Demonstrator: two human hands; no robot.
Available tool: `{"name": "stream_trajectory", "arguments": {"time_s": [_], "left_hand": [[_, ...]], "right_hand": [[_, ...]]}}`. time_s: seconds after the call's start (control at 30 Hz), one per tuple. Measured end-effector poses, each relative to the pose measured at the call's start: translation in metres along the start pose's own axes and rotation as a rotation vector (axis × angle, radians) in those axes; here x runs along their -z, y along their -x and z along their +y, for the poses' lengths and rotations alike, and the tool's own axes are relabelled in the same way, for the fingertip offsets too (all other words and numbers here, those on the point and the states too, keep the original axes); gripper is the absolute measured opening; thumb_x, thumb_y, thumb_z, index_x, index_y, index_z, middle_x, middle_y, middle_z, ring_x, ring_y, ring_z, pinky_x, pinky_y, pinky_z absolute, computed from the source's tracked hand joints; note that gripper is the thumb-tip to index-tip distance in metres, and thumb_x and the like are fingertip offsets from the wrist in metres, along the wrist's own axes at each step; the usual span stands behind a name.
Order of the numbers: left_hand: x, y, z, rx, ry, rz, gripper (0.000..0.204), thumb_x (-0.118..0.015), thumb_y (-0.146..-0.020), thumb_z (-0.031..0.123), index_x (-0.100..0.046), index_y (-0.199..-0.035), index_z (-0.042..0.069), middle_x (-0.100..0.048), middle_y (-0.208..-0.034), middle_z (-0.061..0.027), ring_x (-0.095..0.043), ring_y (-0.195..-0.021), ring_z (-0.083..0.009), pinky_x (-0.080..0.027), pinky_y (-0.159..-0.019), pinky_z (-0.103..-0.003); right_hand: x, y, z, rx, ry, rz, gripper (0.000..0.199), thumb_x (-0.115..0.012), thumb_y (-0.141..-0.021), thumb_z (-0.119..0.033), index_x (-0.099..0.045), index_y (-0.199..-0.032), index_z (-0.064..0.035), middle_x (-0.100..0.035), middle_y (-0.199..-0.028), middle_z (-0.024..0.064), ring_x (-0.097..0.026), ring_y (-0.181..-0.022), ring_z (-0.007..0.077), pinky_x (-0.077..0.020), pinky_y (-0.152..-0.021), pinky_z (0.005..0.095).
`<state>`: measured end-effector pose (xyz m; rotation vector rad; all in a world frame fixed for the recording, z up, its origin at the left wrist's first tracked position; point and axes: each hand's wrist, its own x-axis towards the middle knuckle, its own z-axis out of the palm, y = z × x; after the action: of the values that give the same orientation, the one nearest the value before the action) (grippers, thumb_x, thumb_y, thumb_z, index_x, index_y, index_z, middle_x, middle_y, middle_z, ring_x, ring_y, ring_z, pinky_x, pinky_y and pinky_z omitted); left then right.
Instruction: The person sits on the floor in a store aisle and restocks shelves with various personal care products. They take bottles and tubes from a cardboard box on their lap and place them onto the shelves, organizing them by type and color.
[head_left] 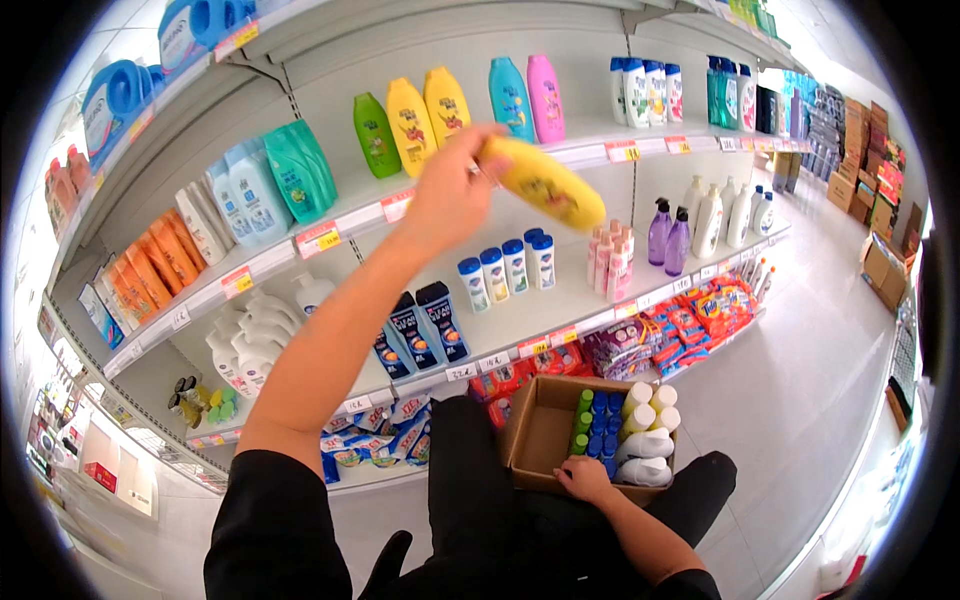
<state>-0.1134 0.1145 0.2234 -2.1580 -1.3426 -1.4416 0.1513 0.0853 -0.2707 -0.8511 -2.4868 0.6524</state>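
My left hand [455, 185] is raised in front of the upper shelf, its fingers closed round one end of a yellow shampoo bottle [550, 187]. The bottle is tilted, its other end pointing down to the right, and is slightly blurred. Behind it on the shelf stand a green bottle [376, 136], two yellow bottles [408, 122], a blue bottle [511, 98] and a pink bottle [545, 97]. My right hand [585, 478] grips the near edge of an open cardboard box [540, 432] at my lap. Inside are green-capped, blue-capped, cream-capped and white bottles, packed to the right.
Blue-capped bottles [515, 264], dark blue bottles [440, 320] and pink bottles [612, 262] stand on the lower shelf [560, 310]. Detergent bags [720, 305] lie beneath. Teal pouches [297, 170] occupy the upper shelf's left. Cardboard boxes [857, 150] are stacked along the aisle at right.
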Motion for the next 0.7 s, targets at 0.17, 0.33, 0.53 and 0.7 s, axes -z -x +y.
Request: {"name": "stream_trajectory", "arguments": {"time_s": [0.17,0.33,0.53,0.7], "left_hand": [[0.055,-0.063,-0.005,-0.228,-0.253,0.366,0.032,-0.062,-0.1,0.016,-0.061,-0.131,0.009,-0.065,-0.11,-0.0096,-0.065,-0.095,-0.0197,-0.053,-0.08,-0.032],[0.066,-0.092,-0.031,-0.184,-0.358,0.324,0.029,-0.062,-0.099,0.015,-0.065,-0.127,0.01,-0.066,-0.11,-0.0137,-0.063,-0.102,-0.0265,-0.05,-0.091,-0.037],[0.052,-0.099,-0.055,0.048,-0.261,0.251,0.034,-0.065,-0.097,0.017,-0.062,-0.13,0.01,-0.067,-0.113,-0.0144,-0.064,-0.103,-0.026,-0.051,-0.092,-0.037],[0.041,-0.103,-0.081,0.104,-0.288,0.218,0.042,-0.069,-0.094,0.019,-0.058,-0.133,0.006,-0.065,-0.117,-0.0148,-0.064,-0.105,-0.0263,-0.051,-0.093,-0.038]], "right_hand": [[0.007,-0.002,-0.008,-0.024,0.011,-0.03,0.032,-0.066,-0.091,-0.034,-0.072,-0.078,-0.0052,-0.069,-0.082,0.0142,-0.068,-0.079,0.036,-0.055,-0.069,0.0475],[0.005,-0.002,-0.006,-0.001,0.005,-0.015,0.031,-0.066,-0.091,-0.033,-0.072,-0.077,-0.005,-0.069,-0.083,0.0144,-0.068,-0.08,0.0359,-0.0551,-0.07,0.0478],[0.007,0.0,-0.003,-0.016,-0.003,-0.02,0.03,-0.066,-0.09,-0.032,-0.072,-0.077,-0.0053,-0.069,-0.083,0.0144,-0.068,-0.079,0.036,-0.055,-0.07,0.0479],[0.005,-0.002,-0.003,-0.019,-0.013,-0.012,0.027,-0.068,-0.089,-0.03,-0.072,-0.078,-0.0058,-0.069,-0.083,0.014,-0.068,-0.078,0.0359,-0.0552,-0.069,0.0472]]}}
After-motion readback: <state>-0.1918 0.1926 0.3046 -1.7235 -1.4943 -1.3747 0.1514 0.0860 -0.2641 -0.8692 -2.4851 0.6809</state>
